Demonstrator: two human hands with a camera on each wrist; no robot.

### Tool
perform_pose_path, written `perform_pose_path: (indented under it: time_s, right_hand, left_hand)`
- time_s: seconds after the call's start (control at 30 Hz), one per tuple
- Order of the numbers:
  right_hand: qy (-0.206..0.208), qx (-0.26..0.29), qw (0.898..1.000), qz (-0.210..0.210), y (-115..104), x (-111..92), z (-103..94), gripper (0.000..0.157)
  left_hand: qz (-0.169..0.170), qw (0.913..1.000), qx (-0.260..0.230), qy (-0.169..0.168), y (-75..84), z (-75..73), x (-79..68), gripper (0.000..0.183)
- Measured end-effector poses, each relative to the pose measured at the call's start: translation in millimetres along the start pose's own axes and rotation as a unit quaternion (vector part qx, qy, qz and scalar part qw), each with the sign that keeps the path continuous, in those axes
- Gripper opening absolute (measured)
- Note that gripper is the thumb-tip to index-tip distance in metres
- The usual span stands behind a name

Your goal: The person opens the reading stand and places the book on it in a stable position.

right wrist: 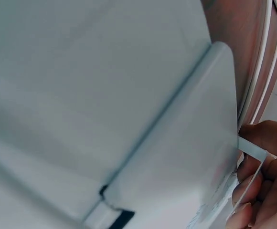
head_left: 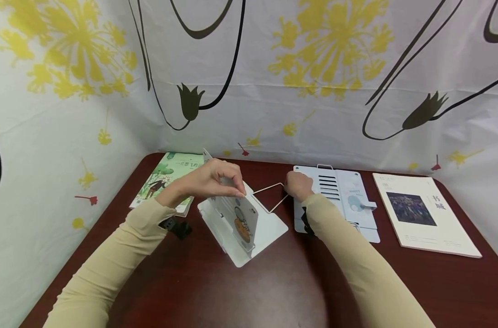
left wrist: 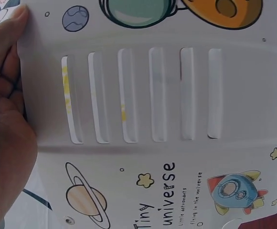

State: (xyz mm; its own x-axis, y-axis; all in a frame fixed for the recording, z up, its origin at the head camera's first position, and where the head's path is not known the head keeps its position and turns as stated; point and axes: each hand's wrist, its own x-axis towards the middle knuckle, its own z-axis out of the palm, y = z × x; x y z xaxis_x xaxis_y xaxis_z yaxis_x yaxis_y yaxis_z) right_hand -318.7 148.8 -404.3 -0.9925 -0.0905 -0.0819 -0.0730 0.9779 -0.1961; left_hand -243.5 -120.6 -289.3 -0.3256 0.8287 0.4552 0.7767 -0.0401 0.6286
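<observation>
A white folding book stand (head_left: 269, 230) lies partly unfolded at the middle of the table, one printed panel raised at a slant. My left hand (head_left: 216, 177) grips the raised panel's edge between thumb and fingers. In the left wrist view that panel (left wrist: 258, 95) shows several long slots, cartoon planets and the words "Tiny universe"; the left thumb (left wrist: 7, 24) lies along its edge. My right hand (head_left: 299, 184) pinches the far end of the stand's white wire support (head_left: 267, 188), which sticks out sideways. In the right wrist view its fingers curl round the wire (right wrist: 251, 149).
A second, pale blue book stand (head_left: 347, 180) lies flat just right of my right hand. Beyond it is a cream magazine (head_left: 417, 237). At the back left lies a green picture book (head_left: 173, 166), partly behind my left hand. A patterned cloth (head_left: 249, 68) hangs behind the brown table (head_left: 273, 291).
</observation>
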Motion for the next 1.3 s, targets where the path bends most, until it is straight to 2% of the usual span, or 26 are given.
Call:
perform_pose_path:
  time_s: [0.13, 0.23, 0.4, 0.6, 0.77, 0.97, 1.13, 1.23, 1.3]
  right_hand:
    - [-0.009, -0.017, 1.0, -0.013, 0.1, -4.0, -1.3, 0.036]
    - [0.007, -0.01, 1.0, -0.026, 1.0, -8.9, -5.1, 0.031]
    - [0.053, 0.051, 0.995, -0.067, 1.2, -21.6, -16.6, 0.011]
    - [0.058, 0.167, 0.98, -0.097, 4.4, -38.7, -22.3, 0.02]
    - [0.035, 0.262, 0.961, -0.08, 8.9, -53.4, -21.8, 0.018]
    - [0.005, 0.384, 0.922, -0.051, 11.4, -67.0, -20.7, 0.021]
    - [-0.012, 0.438, 0.898, -0.041, 13.1, -77.0, -17.3, 0.025]
    - [-0.018, 0.468, 0.882, -0.049, 13.6, -81.1, -14.1, 0.029]
    - [-0.024, 0.495, 0.867, -0.059, 13.4, -83.7, -11.3, 0.029]
  left_hand:
    - [-0.006, 0.9998, -0.014, -0.012, -0.1, -2.2, -1.7, 0.009]
    - [-0.011, 0.9995, -0.021, -0.019, -0.1, -4.6, -2.3, 0.008]
    - [-0.012, 0.9994, -0.02, -0.027, 0.1, -8.3, -1.5, 0.008]
    - [-0.023, 0.9984, -0.03, -0.043, 1.5, -9.8, -0.2, 0.008]
    - [-0.033, 0.9969, -0.039, -0.061, 2.6, -11.1, -0.6, 0.009]
    - [-0.035, 0.9949, -0.053, -0.078, 2.9, -11.2, 1.6, 0.009]
    - [-0.032, 0.9933, -0.061, -0.092, 3.6, -11.0, 3.6, 0.008]
    - [-0.028, 0.993, -0.062, -0.096, 3.1, -11.2, 3.8, 0.009]
    - [-0.026, 0.9928, -0.064, -0.098, 2.8, -11.2, 4.0, 0.009]
